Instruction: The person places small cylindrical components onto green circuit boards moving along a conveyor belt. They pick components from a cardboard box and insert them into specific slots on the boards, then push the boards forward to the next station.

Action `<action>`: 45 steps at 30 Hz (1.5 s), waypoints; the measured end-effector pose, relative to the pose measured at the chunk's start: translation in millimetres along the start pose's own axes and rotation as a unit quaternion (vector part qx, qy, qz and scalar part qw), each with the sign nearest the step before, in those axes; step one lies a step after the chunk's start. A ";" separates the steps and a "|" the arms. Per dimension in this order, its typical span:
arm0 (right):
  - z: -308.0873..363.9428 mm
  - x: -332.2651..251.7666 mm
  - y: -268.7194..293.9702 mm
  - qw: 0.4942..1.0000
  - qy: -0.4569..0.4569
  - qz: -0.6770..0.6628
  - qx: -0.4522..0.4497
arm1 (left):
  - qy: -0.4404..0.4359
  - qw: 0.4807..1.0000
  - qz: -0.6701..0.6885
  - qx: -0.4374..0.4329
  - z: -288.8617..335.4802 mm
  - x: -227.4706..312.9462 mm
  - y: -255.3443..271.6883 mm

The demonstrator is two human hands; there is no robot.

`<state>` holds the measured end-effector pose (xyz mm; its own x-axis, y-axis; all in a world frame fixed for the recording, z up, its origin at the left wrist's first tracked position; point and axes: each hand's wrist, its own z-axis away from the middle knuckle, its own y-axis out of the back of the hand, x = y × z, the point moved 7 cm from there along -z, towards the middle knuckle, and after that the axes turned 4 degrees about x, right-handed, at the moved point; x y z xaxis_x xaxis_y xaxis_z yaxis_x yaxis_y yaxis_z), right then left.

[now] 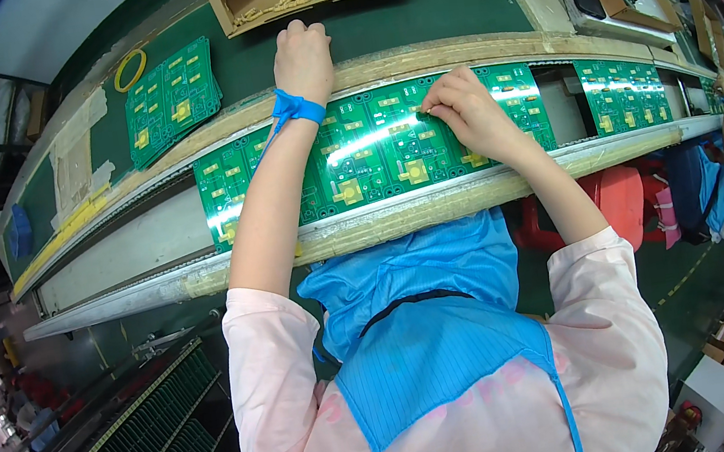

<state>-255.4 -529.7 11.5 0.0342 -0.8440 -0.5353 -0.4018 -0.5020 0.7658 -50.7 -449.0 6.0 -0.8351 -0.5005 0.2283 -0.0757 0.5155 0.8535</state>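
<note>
Head view: glossy green circuit board

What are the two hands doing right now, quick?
Left hand: closed in a loose fist, resting on the green belt beyond the circuit board; holding anything cannot be told.
Right hand: fingertips pinched on a small part, pressed to the circuit board.
</note>
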 end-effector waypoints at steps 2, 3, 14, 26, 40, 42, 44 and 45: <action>5.1 2.0 -4.5 1.000 -0.011 0.002 -0.001 | 0.001 1.000 0.006 0.000 -1.0 -1.4 -2.3; 6.9 2.2 -6.0 1.000 -0.016 0.003 -0.002 | 0.001 1.000 0.008 0.000 -1.2 -2.2 -2.7; 10.1 7.8 -6.2 0.999 -0.029 -0.006 0.033 | -0.065 0.962 0.263 -0.036 49.0 44.6 40.4; 8.2 -16.9 -6.2 0.991 0.047 0.087 0.085 | -0.028 0.938 0.339 -0.059 77.4 51.1 34.5; 7.9 -19.5 -7.1 0.990 0.056 0.091 0.087 | 0.001 0.942 0.328 -0.070 79.0 43.4 25.3; 7.9 -18.6 -8.0 0.991 0.054 0.088 0.088 | -0.008 0.944 0.322 -0.071 79.3 44.2 24.0; 7.9 -17.3 -8.0 0.991 0.063 0.080 0.084 | -0.019 0.948 0.310 -0.072 79.9 44.8 23.3; 7.9 -17.2 -8.2 0.992 0.068 0.075 0.081 | -0.019 0.949 0.308 -0.071 79.4 45.1 23.6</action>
<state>-259.9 -509.5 11.6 0.0814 -0.9303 -0.3577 -0.5535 -0.3406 0.7600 -133.4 -404.2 -0.8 -0.7167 -0.1078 0.6890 0.5049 0.6012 0.6194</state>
